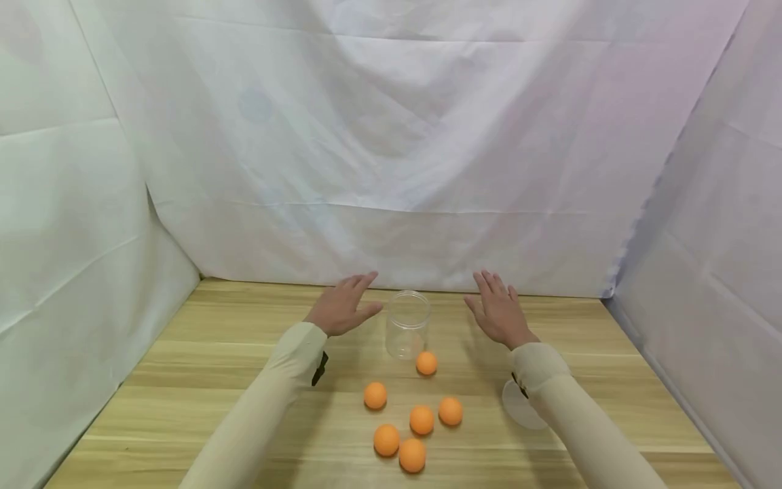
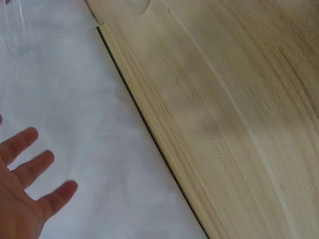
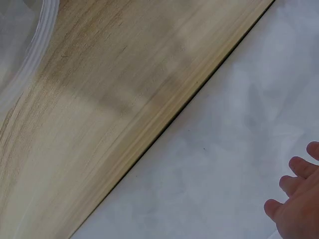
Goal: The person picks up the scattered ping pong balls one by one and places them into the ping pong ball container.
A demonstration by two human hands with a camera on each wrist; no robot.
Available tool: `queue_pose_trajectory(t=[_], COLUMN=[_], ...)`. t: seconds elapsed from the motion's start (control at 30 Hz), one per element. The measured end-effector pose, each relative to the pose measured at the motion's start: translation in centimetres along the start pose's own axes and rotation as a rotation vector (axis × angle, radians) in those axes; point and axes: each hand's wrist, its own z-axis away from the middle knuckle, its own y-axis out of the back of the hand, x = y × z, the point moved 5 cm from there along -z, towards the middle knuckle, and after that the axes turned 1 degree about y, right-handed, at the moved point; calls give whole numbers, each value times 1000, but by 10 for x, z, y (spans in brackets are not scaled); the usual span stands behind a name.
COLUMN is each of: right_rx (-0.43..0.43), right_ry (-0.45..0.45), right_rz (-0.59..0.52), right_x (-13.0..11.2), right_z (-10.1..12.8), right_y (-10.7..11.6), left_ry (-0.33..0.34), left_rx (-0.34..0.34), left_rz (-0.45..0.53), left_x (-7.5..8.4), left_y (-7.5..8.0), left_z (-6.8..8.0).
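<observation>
The left hand and the right hand hover over the wooden surface, fingers straight and spread, holding nothing. Between the two sets of fingers stands an upright clear jar with its mouth open; the left fingers come close to its rim, while the right fingers stay a little farther off, and neither touches it. Six orange balls lie behind the fingers, toward the person: one sits just at the jar's base, the other five are clustered farther back. A clear lid lies flat beside the right sleeve. White cloth hangs beyond the fingertips.
</observation>
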Motion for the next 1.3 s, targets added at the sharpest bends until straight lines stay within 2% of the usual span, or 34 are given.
queue_pose_trajectory(t=[0.1, 0.27, 0.53, 1.0, 1.3], right_rx=[-8, -7, 17, 44, 6], right_ry=[3, 15, 35, 104, 111], right_rz=[-8, -16, -26, -53, -82], right_x=[-2, -3, 0, -9, -14], right_z=[5, 13, 24, 34, 42], right_y=[2, 2, -4, -8, -9], left_ry=[-25, -49, 26, -16, -12], left_rx=[-30, -44, -105, -129, -151], left_rz=[27, 72, 224, 302, 338], left_x=[4, 10, 11, 23, 24], left_y=[-2, -4, -18, -32, -36], left_z=[-1, -4, -11, -20, -22])
